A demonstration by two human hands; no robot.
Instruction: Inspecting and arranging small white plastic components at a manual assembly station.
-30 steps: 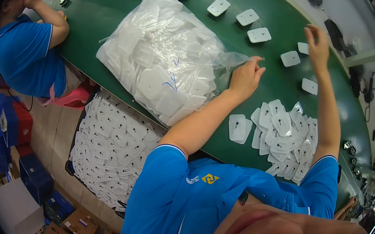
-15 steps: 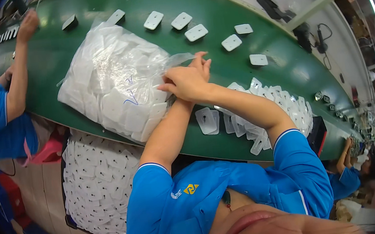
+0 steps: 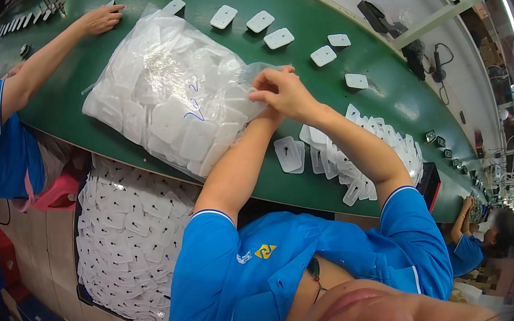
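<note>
A large clear plastic bag (image 3: pixel 152 90) full of flat white plastic pieces lies on the green table, with blue handwriting on its film. At its right end, the thumb and bent fingers of my right hand (image 3: pixel 287 96) close together on the loose film of the bag's mouth. My left hand (image 3: pixel 286 69) is beneath and behind the right one, beside the same film; only fingertips show, so its grip is hidden. My forearms cross there. Right of them lies a heap of translucent white pieces (image 3: pixel 390 144), with a few loose pieces (image 3: pixel 290 155) nearer me.
Several white blocks with dark sides (image 3: pixel 279 38) stand along the far side of the green table (image 3: pixel 327 100). Below the table edge, at left, a bin (image 3: pixel 132 240) is full of white pieces. A co-worker's hand (image 3: pixel 102 19) reaches over the table at far left.
My right hand has shifted slightly at the bag's mouth, and less of my left hand's fingers shows. The co-worker's hand has moved right to a block. The whole view has shifted slightly.
</note>
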